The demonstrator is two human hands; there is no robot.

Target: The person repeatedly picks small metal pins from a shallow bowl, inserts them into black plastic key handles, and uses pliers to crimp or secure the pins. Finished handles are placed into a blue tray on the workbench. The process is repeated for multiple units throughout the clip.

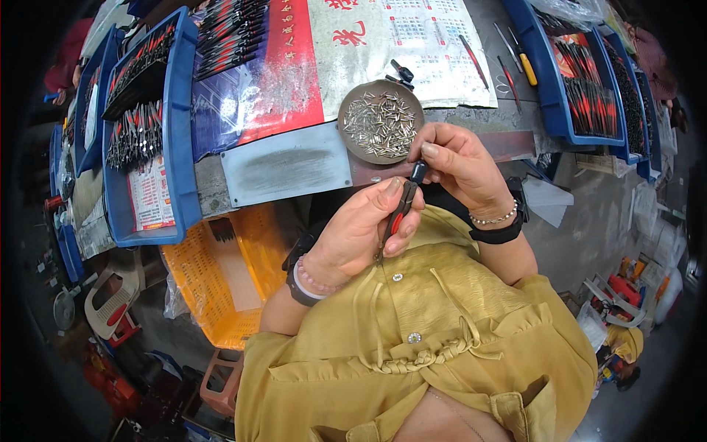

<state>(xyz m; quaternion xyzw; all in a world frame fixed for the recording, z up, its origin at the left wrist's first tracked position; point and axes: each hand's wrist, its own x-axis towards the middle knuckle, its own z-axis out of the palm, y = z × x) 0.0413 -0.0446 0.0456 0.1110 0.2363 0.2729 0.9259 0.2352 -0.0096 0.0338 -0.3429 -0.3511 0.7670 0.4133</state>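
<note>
My left hand (361,225) is closed around a slim black-and-red pen-shaped tool (398,218), held slantwise in front of my chest. Its thin end points down toward me, and its black upper end leans toward my right hand. The fingers of my right hand (460,162) are pinched together right at that black end; whatever lies between the fingertips is hidden. Just beyond the hands, a round bowl (343,131) on the bench edge holds many small silvery metal pins (381,124). A small black object (401,71) rests by the bowl's far rim.
A grey plate (287,166) lies left of the bowl. Printed sheets (401,44) cover the bench, with rows of similar tools (232,33) on them. Blue trays (193,132) of tools stand on both sides. A yellow-handled screwdriver (526,68) lies at right; an orange crate (193,283) is below left.
</note>
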